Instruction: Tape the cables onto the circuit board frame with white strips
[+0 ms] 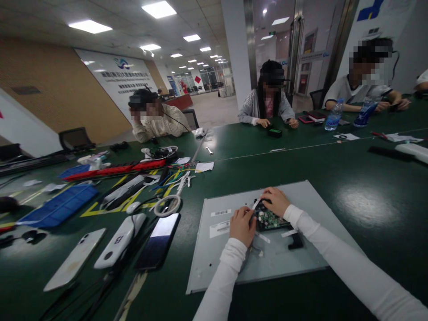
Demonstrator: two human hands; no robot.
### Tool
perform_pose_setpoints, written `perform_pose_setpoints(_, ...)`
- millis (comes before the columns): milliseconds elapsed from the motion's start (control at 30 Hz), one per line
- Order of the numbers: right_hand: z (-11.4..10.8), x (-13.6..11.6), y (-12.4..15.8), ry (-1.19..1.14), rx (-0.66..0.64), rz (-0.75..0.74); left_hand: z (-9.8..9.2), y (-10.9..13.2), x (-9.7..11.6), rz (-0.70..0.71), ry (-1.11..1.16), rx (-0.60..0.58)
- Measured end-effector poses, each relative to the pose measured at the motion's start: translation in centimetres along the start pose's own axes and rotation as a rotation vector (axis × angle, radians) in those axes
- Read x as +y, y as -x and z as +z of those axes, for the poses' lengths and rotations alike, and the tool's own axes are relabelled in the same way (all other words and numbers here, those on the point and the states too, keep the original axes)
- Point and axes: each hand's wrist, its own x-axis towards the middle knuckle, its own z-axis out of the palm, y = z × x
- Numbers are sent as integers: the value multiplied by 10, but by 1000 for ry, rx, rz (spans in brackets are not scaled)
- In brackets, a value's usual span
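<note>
A green circuit board [272, 220] lies on a flat grey metal panel [207, 263] in front of me. At the board's upper left edge, a narrow white strip [256, 203] runs between my hands; whether it is tape or a flat cable I cannot make out. My left hand [242, 226] has its fingers closed at the lower end of the strip. Over the board's top edge, my right hand [276, 202] curls its fingers at the strip's upper end. A loose white strip [263, 237], thin wires [259, 252] and a black bracket [295, 241] show below the board.
Left of the panel lie a dark-screened phone [158, 243], a white power bank [121, 240], a white phone [76, 258], a tape roll [167, 206] and a blue tray [60, 205]. A small wrench [209, 150] lies farther back. Several people sit across the green table [334, 174].
</note>
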Motion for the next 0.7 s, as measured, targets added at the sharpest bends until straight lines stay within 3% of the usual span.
perform_pose_setpoints(700,0,-2,1,76,7,23,-1,1,5,-39,-32,-30)
